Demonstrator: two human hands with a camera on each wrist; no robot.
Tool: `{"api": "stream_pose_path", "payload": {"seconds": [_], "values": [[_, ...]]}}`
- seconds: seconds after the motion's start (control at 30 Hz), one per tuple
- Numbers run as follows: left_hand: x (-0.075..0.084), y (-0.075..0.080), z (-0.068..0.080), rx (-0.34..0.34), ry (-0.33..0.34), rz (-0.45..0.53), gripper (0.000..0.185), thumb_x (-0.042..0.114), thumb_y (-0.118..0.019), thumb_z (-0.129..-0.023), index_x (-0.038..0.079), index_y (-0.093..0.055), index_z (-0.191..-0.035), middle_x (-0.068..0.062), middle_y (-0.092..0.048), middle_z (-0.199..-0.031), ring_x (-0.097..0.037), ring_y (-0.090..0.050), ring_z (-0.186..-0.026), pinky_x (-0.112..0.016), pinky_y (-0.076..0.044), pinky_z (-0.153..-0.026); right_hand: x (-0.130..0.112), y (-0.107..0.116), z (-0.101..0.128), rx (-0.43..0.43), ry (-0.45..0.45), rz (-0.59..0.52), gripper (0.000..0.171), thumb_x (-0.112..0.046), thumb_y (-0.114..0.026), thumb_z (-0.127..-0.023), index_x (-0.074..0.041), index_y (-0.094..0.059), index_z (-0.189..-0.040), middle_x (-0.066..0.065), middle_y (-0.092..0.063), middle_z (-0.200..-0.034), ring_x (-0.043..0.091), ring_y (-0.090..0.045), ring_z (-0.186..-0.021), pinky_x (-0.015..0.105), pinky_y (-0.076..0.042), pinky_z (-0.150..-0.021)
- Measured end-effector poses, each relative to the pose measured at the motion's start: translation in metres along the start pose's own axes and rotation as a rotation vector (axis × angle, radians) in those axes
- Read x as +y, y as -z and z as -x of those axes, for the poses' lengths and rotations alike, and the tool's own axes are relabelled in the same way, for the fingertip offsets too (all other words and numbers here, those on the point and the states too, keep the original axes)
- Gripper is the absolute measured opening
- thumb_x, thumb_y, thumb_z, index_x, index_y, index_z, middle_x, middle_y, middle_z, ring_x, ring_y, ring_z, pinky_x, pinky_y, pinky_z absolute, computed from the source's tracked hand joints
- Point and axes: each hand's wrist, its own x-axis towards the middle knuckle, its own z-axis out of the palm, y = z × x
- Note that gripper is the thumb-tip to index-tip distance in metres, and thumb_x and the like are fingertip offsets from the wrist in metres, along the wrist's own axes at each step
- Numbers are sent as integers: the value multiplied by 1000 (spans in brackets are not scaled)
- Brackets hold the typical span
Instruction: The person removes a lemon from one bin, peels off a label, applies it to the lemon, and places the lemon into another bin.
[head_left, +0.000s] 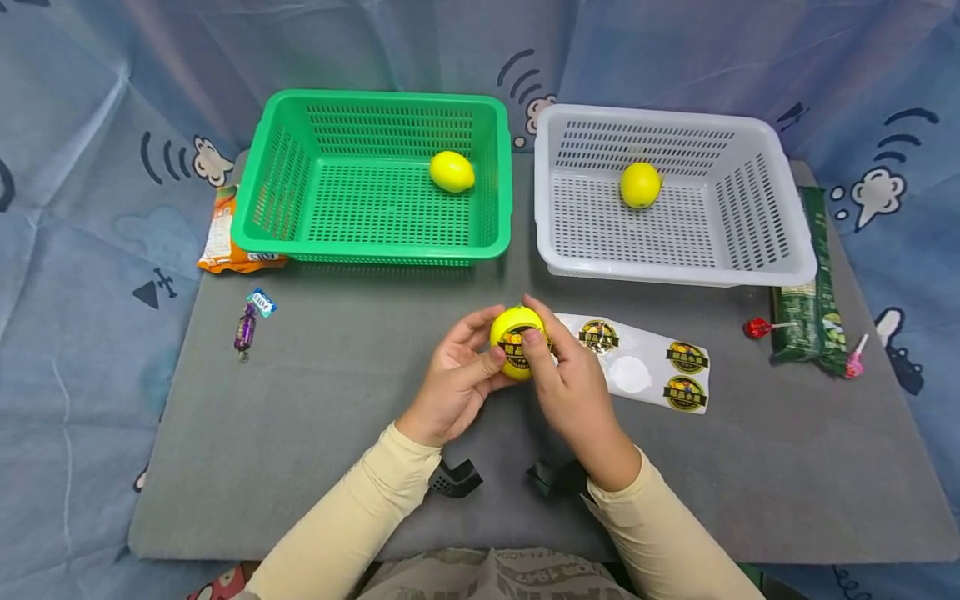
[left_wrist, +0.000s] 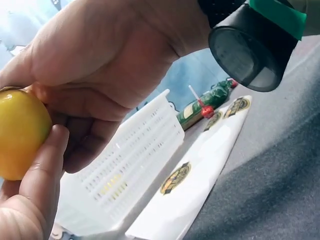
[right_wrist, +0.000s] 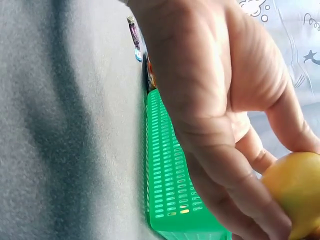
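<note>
Two hands hold a lemon above a grey mat on blue patterned cloth.

Head view: left hand and right hand curl round the lemon between them; a sticker sheet lies just right. Wrist views: fingers wrap the lemon; a white basket and green basket sit beyond.

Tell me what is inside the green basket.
The green basket holds one yellow lemon near its back right corner. The rest of its mesh floor shows bare; nothing else shows inside.
</note>
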Motion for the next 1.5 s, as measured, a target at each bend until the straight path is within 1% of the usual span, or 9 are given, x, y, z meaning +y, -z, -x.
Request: {"api": "stream_pose_path", "payload": {"seconds": [0.13, 0.2, 0.33, 0.47, 0.6, 0.7, 0.83, 1.07, 1.5], "values": [[1, -1, -1, -4, 8, 4, 58, 35, -84, -86, 22, -61, -138, -4, -64, -133, -19, -67, -110, -37, -61, -87, 0, 0, 0, 45, 22, -27, 49, -39, -47, -115, -8, -60, -151, 18, -69, -136, 32, -67, -121, 51, -54, -97], [1, -3, -2, -5, 12, 13, 60, 35, -83, -86, 20, -60, -139, -4, -64, -133, -20, -68, -109, -37, -61, -87, 2, 0, 0, 70, 42, -22, 50, -39, -45, -115, -7, -61, -150, 19, -77, -108, 27, -72, -94, 41, -56, -82], [1, -7, -3, -19, 18, 30, 62, 35, -83, -86, 18, -58, -141, -4, -64, -134, -22, -68, -109, -39, -61, -87, 7, 0, 0, 151, 109, 0, 47, -34, -41, -117, -5, -65, -145, 1, -51, -55, 10, -43, -47, 25, -39, -52], [2, -12, -4, -53, 29, 27, 57, 33, -79, -91, 19, -58, -142, -2, -64, -134, -21, -68, -109, -38, -61, -88, 14, 3, -1, 202, 171, 29, 41, -21, -42, -116, -2, -68, -141, -5, -42, -49, 9, -32, -39, 26, -32, -43], [3, -13, -2, -62, 60, 62, 66, 34, -79, -91, 13, -53, -148, -3, -66, -132, -21, -69, -108, -38, -61, -88, 21, 16, -7, 174, 119, 120, 35, -16, -51, -113, -3, -69, -140, 10, -76, -82, 23, -68, -68, 35, -52, -63], [3, -12, -1, -37, 63, 33, 82, 39, -80, -88, 6, -46, -155, -6, -65, -134, -22, -69, -108, -38, -61, -87, 23, 30, -10, 222, 100, 116, 31, -11, -60, -109, -2, -71, -136, 12, -76, -121, 24, -71, -102, 32, -53, -86], [1, -12, -4, 8, 43, -50, 91, 42, -80, -86, 3, -43, -159, -11, -62, -142, -20, -68, -109, -35, -60, -86, 14, 35, -9, 261, 320, 2, 28, -12, -60, -108, 2, -74, -127, 16, -71, -127, 28, -63, -115, 30, -45, -99], [-4, -14, -1, -3, -13, -51, 61, 42, -83, -83, 24, -67, -139, -3, -64, -133, -15, -68, -108, -31, -60, -85, 11, 12, -16, 38, 610, 144, 47, -35, -36, -117, -4, -69, -129, 18, -57, -147, 44, -50, -130, 58, -33, -107], [0, -12, 2, 6, 9, -42, 62, 39, -88, -78, 27, -71, -136, -2, -64, -132, -13, -68, -104, -29, -60, -82, 24, 10, -15, -27, 431, 115, 67, -59, -46, -105, -4, -59, -141, 13, -37, -168, 40, -31, -149, 63, -24, -117]]}}
